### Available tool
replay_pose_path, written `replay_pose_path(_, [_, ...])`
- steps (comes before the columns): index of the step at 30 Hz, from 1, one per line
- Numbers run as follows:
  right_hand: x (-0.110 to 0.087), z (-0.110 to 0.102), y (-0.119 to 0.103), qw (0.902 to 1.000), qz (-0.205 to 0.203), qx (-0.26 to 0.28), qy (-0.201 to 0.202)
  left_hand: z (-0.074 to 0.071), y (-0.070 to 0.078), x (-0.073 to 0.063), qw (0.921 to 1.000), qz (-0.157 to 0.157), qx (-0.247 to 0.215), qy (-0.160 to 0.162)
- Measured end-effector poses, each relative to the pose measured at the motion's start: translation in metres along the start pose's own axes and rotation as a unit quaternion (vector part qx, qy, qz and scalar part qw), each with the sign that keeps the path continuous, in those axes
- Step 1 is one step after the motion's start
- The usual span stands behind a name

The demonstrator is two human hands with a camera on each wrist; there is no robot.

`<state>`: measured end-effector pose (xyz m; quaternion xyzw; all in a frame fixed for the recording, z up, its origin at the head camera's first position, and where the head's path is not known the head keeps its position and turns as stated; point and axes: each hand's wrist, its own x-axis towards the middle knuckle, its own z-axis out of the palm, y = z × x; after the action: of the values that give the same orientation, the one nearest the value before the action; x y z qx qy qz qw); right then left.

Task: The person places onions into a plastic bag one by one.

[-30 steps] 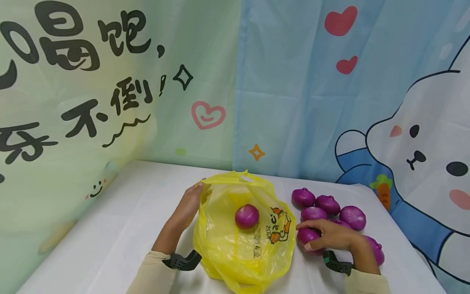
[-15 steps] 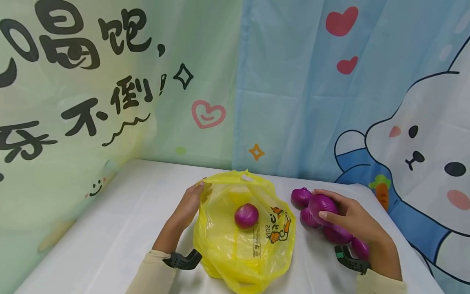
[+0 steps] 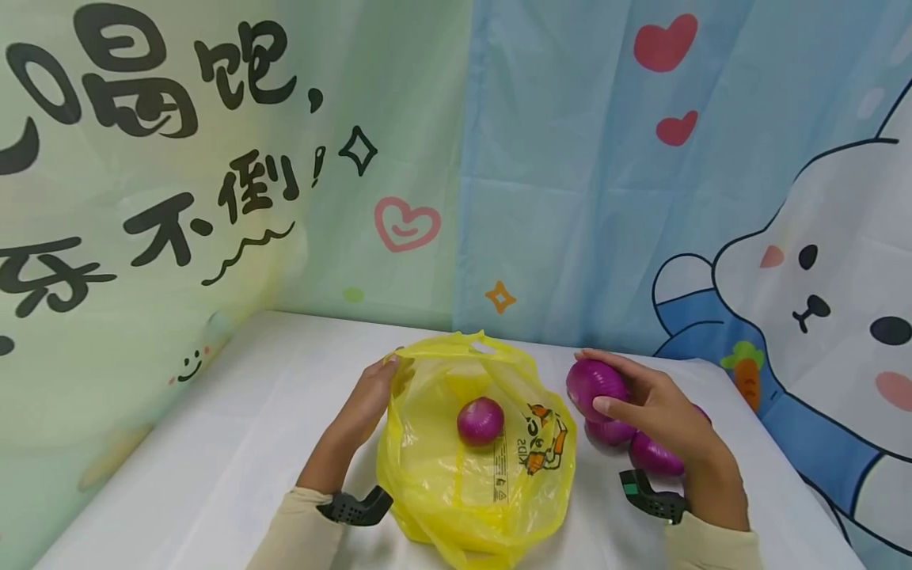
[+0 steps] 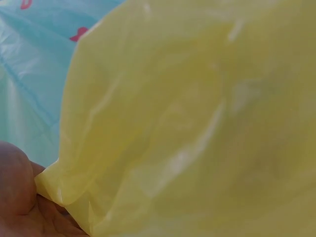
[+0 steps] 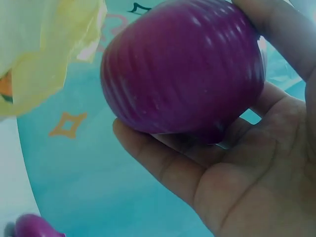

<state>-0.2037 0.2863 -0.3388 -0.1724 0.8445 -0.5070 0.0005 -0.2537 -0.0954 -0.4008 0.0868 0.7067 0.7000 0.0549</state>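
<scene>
My left hand (image 3: 363, 404) pinches the left rim of a yellow plastic bag (image 3: 435, 483), whose mouth faces me. In the left wrist view, thumb and fingers (image 4: 15, 180) grip a gathered corner of that bag. One purple onion (image 3: 480, 421) shows inside it. To the right of the bag, my right hand (image 3: 663, 408) holds another purple onion (image 3: 595, 388) between thumb and fingers. Up close in the right wrist view, this held onion (image 5: 182, 69) is raised, with fingers beneath it and the thumb at its upper side.
More purple onions (image 3: 657, 455) lie on the white table (image 3: 242, 443) below and behind my right hand, partly hidden by it. A printed cloth backdrop (image 3: 541, 190) stands along the table's back edge.
My right hand first touched an onion near the bag, then went back and right and picked one up. It has since moved left with it. My left hand keeps its place on the bag.
</scene>
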Motion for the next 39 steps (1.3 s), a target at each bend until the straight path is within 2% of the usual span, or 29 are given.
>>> replay_pose_path(9, [0.02,0.015,-0.003,0.9958,-0.071,0.054,-0.023,0.001,0.0,0.0,1.0,0.003,0.001,-0.005])
replay_pose_path(18, [0.032,0.041,-0.008,0.9903,-0.092,0.094,-0.043,0.002,0.001,-0.003,0.9999,0.009,0.007,-0.001])
replay_pose_path(25, [0.038,0.057,-0.007,0.9835,-0.093,0.13,-0.085,0.006,0.003,-0.001,0.9999,0.012,0.01,0.005])
replay_pose_path(31, [0.043,0.072,-0.003,0.9805,-0.103,0.111,-0.125,0.008,0.004,-0.002,0.9997,0.01,0.022,-0.006])
replay_pose_path(34, [0.046,0.081,-0.001,0.9798,-0.095,0.104,-0.142,0.008,0.005,-0.003,0.9997,0.011,0.017,-0.011])
replay_pose_path(39, [0.051,0.098,0.004,0.9807,-0.086,0.09,-0.151,0.006,0.006,-0.005,0.9997,0.012,0.014,-0.016])
